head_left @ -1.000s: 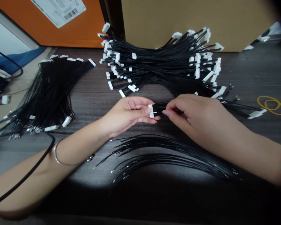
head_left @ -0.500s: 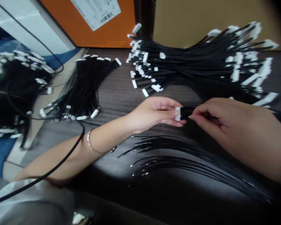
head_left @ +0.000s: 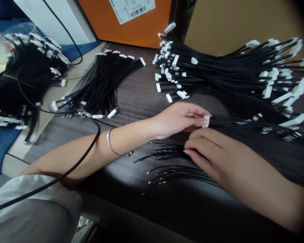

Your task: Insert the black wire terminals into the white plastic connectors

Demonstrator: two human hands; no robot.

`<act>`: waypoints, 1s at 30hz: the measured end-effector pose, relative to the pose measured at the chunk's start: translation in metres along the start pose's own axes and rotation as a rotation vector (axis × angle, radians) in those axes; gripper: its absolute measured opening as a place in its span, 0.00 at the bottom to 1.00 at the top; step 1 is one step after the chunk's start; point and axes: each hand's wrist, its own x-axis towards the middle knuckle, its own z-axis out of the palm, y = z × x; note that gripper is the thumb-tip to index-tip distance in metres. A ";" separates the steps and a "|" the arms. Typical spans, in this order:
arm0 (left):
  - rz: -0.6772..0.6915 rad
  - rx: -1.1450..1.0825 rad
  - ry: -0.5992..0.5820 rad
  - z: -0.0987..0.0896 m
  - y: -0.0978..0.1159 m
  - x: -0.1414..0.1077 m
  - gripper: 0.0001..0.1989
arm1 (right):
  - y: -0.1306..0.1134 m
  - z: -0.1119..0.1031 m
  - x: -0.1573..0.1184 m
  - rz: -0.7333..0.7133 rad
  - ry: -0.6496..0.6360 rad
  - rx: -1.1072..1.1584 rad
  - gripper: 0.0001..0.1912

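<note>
The white connector (head_left: 206,122) was pinched in the left hand (head_left: 181,119). Below the connector, loose wires (head_left: 176,154), aligned left-to-right, were partly covered by the nearer right hand (head_left: 214,153), whose grip could not be determined.

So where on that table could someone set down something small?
Bare table shows between the fan-shaped bundle, the big bundle and the left forearm. Nearer than the loose wires it's too dark to be sure. It's crowded around the right hand and under the big bundle.
</note>
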 end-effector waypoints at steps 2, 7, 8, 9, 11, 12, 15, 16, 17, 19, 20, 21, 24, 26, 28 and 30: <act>0.009 0.001 -0.014 -0.001 0.000 0.000 0.06 | -0.003 0.006 0.007 -0.057 -0.101 -0.004 0.12; 0.001 -0.028 -0.016 -0.001 -0.001 0.000 0.07 | 0.000 0.010 0.011 -0.068 -0.156 -0.036 0.14; 0.001 -0.035 -0.016 -0.001 -0.002 0.000 0.07 | 0.000 0.010 0.010 -0.070 -0.162 -0.047 0.15; 0.003 -0.041 -0.015 -0.001 -0.002 0.000 0.07 | -0.001 0.010 0.010 -0.076 -0.166 -0.058 0.15; 0.004 -0.047 -0.017 -0.001 -0.001 0.000 0.07 | -0.003 0.011 0.010 -0.089 -0.149 -0.084 0.14; 0.002 -0.047 -0.017 -0.001 -0.001 0.001 0.07 | -0.005 0.012 0.010 -0.097 -0.139 -0.100 0.13; -0.011 -0.039 -0.025 -0.002 -0.002 0.001 0.06 | -0.010 0.013 0.014 -0.094 -0.139 -0.156 0.10; -0.010 -0.035 -0.025 -0.002 -0.002 0.001 0.06 | -0.012 0.014 0.015 -0.084 -0.150 -0.166 0.09; -0.007 -0.031 -0.024 -0.002 -0.002 0.002 0.06 | -0.012 0.014 0.017 -0.067 -0.165 -0.165 0.08; 0.001 -0.033 -0.024 -0.002 -0.003 0.002 0.06 | -0.012 0.015 0.020 -0.023 -0.177 -0.148 0.05; 0.005 -0.036 -0.027 -0.002 -0.004 0.002 0.07 | -0.011 0.016 0.021 -0.005 -0.186 -0.134 0.04; 0.007 -0.039 -0.031 -0.002 -0.004 0.003 0.07 | -0.010 0.016 0.022 0.016 -0.198 -0.118 0.03; 0.011 -0.040 -0.044 -0.003 -0.004 0.003 0.07 | -0.006 0.014 0.022 0.083 -0.272 -0.021 0.06; 0.013 -0.033 -0.052 -0.003 -0.004 0.002 0.07 | -0.004 0.009 0.022 0.147 -0.303 0.064 0.08; 0.017 -0.018 -0.040 -0.002 -0.003 0.002 0.06 | -0.004 0.002 0.021 0.218 -0.300 0.136 0.07; 0.029 0.003 -0.011 -0.002 -0.002 0.002 0.06 | -0.004 -0.008 0.022 0.283 -0.319 0.202 0.07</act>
